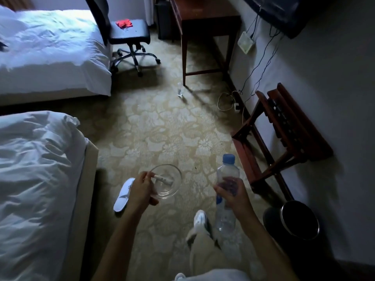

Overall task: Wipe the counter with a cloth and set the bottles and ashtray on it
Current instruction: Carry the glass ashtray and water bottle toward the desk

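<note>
Now my left hand (142,189) pinches the rim of the glass ashtray (166,181), and my right hand (233,194) is wrapped round a blue-capped water bottle (225,199). Another bottle (179,89) stands on the carpet (162,130) by the wooden desk (205,23).

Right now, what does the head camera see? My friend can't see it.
A person's left hand holds a glass ashtray, and the right hand grips a water bottle. Another bottle stands on the carpet near a wooden desk.

Single head view, looking forward and down, hands close below.
</note>
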Motion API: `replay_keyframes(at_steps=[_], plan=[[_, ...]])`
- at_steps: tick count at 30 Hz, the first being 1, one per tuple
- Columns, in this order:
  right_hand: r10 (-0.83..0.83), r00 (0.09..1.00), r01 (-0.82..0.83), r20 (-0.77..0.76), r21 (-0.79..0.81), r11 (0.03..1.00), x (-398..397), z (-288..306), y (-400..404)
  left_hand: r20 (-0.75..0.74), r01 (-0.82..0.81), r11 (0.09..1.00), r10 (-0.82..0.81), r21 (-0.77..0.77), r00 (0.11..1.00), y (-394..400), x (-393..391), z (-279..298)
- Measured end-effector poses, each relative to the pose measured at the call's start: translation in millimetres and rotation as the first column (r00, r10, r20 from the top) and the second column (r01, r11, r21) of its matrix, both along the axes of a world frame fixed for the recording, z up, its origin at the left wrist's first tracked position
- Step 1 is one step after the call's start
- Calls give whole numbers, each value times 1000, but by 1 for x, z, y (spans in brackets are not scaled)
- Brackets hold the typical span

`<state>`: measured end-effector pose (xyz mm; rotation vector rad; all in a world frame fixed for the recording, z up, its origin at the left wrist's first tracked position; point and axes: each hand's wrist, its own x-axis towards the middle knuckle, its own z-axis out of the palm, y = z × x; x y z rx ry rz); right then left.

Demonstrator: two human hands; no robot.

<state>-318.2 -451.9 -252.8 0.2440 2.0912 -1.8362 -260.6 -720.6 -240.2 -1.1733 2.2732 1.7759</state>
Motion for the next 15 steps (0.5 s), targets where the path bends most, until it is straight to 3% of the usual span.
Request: replay_keyframes(at_steps=[5,8,15], plan=[[66,997,-67,33,20,998,-120,-26,-64,46,-61,994,57,96,997,-43,-110,-25],[139,990,-139,34,23,990,-210,-14,-110,78,-144,987,139,73,987,-81,-178,-17],[348,936,-350,-53,-25,936,-428,27,-253,-36,-291,957,290,-19,956,-192,-327,11]])
